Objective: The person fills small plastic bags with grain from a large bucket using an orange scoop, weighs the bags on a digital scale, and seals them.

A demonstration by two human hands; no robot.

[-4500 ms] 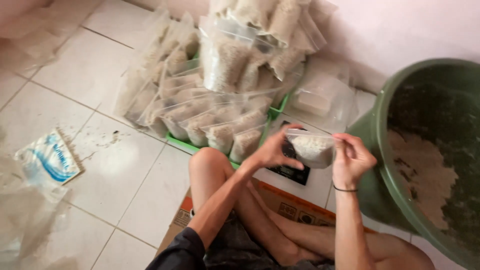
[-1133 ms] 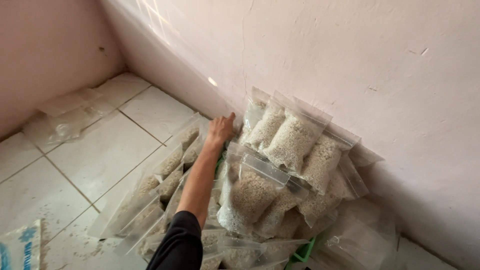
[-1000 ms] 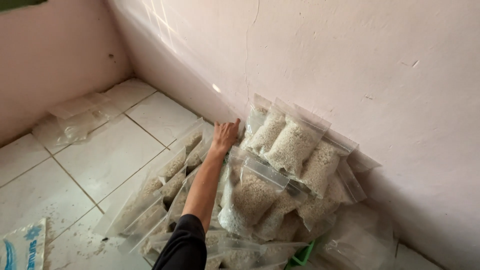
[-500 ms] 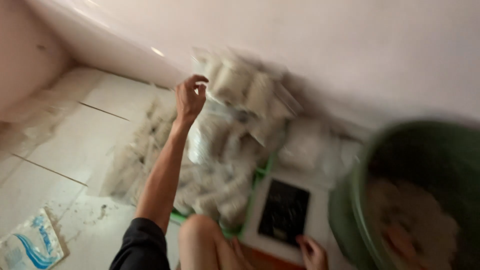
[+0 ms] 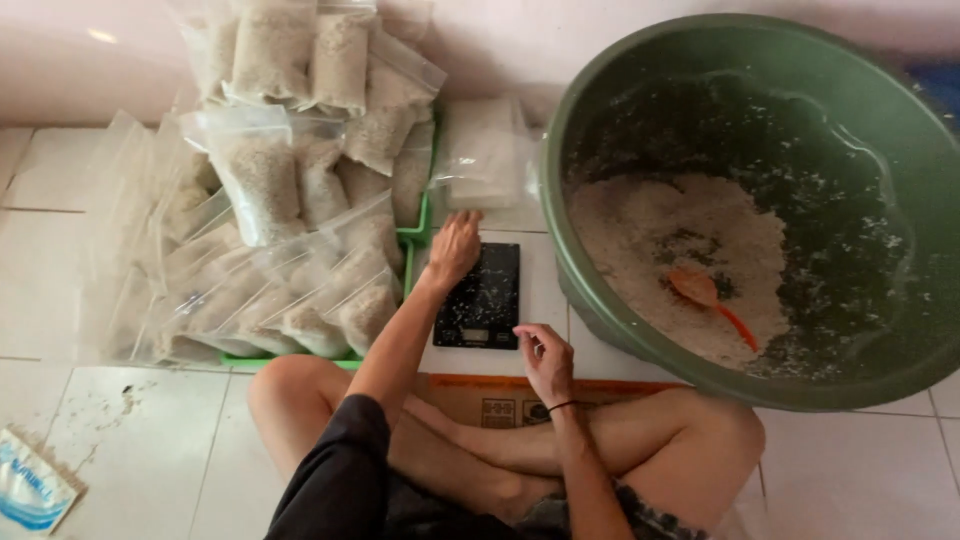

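Note:
My left hand (image 5: 455,245) reaches forward, fingers apart, over the top left corner of a small black scale (image 5: 480,297), just below a stack of empty clear bags (image 5: 482,155). My right hand (image 5: 546,362) hovers near the scale's lower right corner, fingers loosely curled and holding nothing. The scale sits on a white board resting on a cardboard box (image 5: 480,400) between my crossed legs. A pile of filled clear bags (image 5: 290,190) of pale grain lies to the left.
A large green basin (image 5: 600,290) on the right holds pale grain and an orange spoon (image 5: 705,295). A green tray (image 5: 412,232) edge shows under the bags. A blue and white packet (image 5: 28,488) lies on the white floor tiles at the bottom left.
The view swung down from the wall to my lap. My left hand came back from the top of the bag pile to the scale. The bag held earlier is no longer in my hands.

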